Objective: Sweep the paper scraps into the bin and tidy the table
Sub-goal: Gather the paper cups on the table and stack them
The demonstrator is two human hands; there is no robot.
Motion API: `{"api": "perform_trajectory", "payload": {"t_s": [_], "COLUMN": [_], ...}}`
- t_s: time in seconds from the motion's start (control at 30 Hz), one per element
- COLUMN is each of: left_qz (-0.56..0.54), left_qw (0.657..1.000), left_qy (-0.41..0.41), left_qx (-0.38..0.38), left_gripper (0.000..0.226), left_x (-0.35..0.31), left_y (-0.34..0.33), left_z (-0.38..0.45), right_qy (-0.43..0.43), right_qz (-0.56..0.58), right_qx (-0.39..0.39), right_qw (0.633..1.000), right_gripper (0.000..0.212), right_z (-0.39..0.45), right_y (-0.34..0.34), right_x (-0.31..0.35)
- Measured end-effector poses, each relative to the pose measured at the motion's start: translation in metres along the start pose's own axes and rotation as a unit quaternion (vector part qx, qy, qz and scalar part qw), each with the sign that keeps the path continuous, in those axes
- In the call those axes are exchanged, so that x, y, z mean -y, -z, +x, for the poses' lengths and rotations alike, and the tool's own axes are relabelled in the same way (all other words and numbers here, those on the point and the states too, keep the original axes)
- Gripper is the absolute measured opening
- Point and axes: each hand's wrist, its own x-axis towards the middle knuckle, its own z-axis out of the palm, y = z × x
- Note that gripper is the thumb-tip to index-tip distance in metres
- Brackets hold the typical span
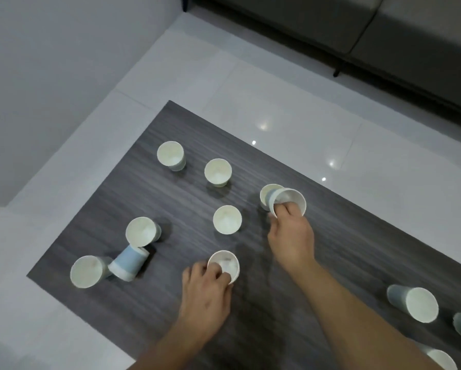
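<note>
Gripping 2 paper cups, the left hand [205, 292] holds one [225, 265] mid-table [277, 316]; the right hand [290, 236] pinches another [290, 201] near the far edge. No scraps, bin or readable print are seen.

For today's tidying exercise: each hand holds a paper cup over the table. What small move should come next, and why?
Probably nest the right hand's tilted cup into the upright cup it overlaps, since other cups stand scattered on the table.
</note>
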Motion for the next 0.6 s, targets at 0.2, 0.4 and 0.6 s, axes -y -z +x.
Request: {"api": "perform_trajectory", "payload": {"t_s": [0.2, 0.4, 0.6], "left_qz": [-0.077, -0.133, -0.142], "left_qw": [0.997, 0.990, 0.987], "left_qy": [0.008, 0.052, 0.077], "left_qx": [-0.029, -0.010, 0.011], "left_gripper": [0.019, 0.036, 0.036], "left_x": [0.065, 0.086, 0.092], "left_y": [0.004, 0.001, -0.010], "left_z": [-0.030, -0.038, -0.032], "right_qy": [-0.097, -0.139, -0.177], "right_qz": [-0.034, -0.041, -0.044], "right_qx": [-0.044, -0.006, -0.031], "right_qw": [0.994, 0.989, 0.983], "right_gripper": [0.017, 0.025, 0.023], "right_z": [0.021, 0.027, 0.033], "right_y": [-0.007, -0.016, -0.023], "right_x": [0.030, 0.045, 0.054]}}
